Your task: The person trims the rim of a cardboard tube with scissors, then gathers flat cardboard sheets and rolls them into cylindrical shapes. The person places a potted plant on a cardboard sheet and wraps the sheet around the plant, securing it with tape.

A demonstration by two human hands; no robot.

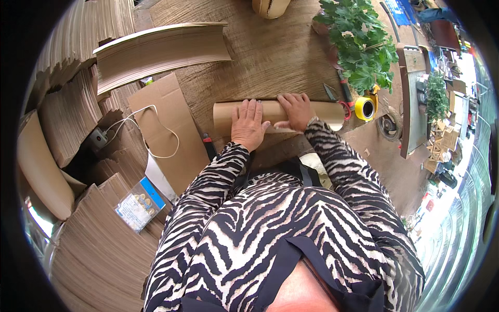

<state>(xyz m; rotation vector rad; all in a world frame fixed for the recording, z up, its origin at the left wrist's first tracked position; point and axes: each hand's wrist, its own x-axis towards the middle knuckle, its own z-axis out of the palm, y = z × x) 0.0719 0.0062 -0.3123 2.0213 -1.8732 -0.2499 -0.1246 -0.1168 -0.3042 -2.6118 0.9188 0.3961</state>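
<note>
A bent sheet of brown cardboard (323, 111) lies across the near edge of the wooden table, its near side curling over. My left hand (249, 124) rests palm down on the left half, fingers stretched towards the far edge and thumb spread. My right hand (297, 112) presses on it further right, fingers apart over the far edge and thumb pointing left. Neither hand closes around the cardboard. Just beyond its right end are red-handled scissors (347, 110), partly hidden. Near my left forearm is a black and red tool handle (209, 146).
Stacks of cardboard sheets (97, 241) surround the left side, with a flat cardboard piece (163, 128) under a white cable (170, 156). A folded cardboard stack (163, 54) lies on the wooden table (265, 66). Right stand a yellow tape roll (365, 109) and a leafy plant (360, 43).
</note>
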